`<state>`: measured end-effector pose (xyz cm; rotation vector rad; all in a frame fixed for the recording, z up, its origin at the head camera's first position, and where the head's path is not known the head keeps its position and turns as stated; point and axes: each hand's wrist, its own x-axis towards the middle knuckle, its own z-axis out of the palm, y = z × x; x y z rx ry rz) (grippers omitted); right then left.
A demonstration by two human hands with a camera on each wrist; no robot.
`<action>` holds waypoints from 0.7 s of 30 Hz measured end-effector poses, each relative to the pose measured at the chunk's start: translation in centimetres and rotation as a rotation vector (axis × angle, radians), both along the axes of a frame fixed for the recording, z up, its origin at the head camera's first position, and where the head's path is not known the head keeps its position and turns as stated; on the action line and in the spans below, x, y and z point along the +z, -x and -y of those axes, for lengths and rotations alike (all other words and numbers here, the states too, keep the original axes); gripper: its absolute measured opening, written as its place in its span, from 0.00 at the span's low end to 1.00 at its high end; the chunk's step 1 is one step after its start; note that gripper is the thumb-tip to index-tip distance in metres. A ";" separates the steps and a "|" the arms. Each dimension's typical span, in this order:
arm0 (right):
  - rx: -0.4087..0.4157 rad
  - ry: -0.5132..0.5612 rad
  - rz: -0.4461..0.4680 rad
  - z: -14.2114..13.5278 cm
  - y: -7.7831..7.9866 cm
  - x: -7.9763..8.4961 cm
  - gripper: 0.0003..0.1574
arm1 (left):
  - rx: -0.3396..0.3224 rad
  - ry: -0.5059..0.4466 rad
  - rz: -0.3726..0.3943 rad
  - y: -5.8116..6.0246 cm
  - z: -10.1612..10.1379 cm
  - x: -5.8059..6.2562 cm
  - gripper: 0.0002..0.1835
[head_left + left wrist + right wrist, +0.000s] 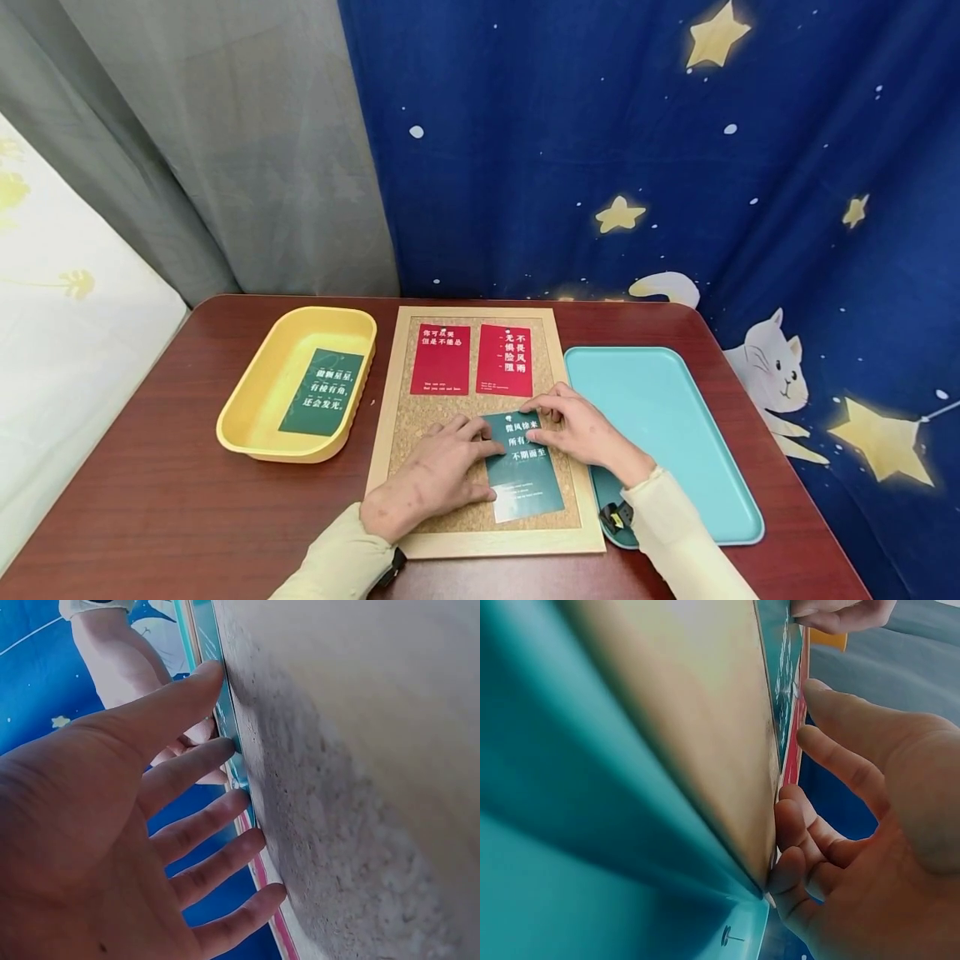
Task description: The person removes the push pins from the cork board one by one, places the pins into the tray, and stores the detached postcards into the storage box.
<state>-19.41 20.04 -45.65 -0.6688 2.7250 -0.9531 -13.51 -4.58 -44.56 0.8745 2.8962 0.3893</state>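
Observation:
A dark green card [523, 475] with white writing lies on the lower right of a wood-framed cork board [435, 408], slightly tilted. My left hand [438, 467] touches its left edge with spread fingers; the left wrist view shows those fingers nearly straight. At the card's upper right, my right hand [573, 425] rests its thumb and index finger, its other fingers bent over the board's frame in the right wrist view. A small pale spot marks the card's top. Two red cards [440, 367] sit side by side along the board's upper part.
Left of the board stands a yellow basin [258, 400] holding another green card [318, 408]. A turquoise tray [675, 433] lies to the right, partly beneath my right forearm. One pushpin [727, 937] shows in the tray in the right wrist view. Curtains hang behind the table.

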 end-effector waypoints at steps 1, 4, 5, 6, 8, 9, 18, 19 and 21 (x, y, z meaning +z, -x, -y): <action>0.005 -0.001 -0.003 0.0 0.0 0.0 0.21 | 0.001 0.001 0.003 0.0 0.0 0.0 0.29; 0.019 -0.005 -0.011 0.2 0.1 0.1 0.21 | 0.005 0.006 0.009 -0.1 -0.1 0.0 0.30; 0.023 -0.007 -0.011 0.3 0.1 0.1 0.21 | 0.006 0.008 0.009 -0.1 -0.2 0.0 0.30; 0.028 -0.009 -0.011 0.3 0.1 0.1 0.21 | 0.006 0.010 0.009 -0.1 -0.2 0.0 0.30; 0.034 -0.014 -0.008 0.5 0.2 0.2 0.21 | 0.007 0.013 0.006 0.0 -0.2 0.1 0.30; 0.038 -0.016 -0.006 0.5 0.3 0.3 0.21 | 0.008 0.013 0.006 0.0 -0.2 0.1 0.30; 0.071 -0.038 0.001 1.1 0.8 0.4 0.21 | 0.011 0.009 0.005 0.1 0.0 0.0 0.30; 0.075 -0.037 0.005 1.1 0.8 0.4 0.20 | 0.012 0.008 0.005 0.1 0.0 0.0 0.30; 0.087 -0.036 0.006 1.2 0.9 0.4 0.20 | 0.013 0.006 0.006 0.1 0.0 -0.1 0.30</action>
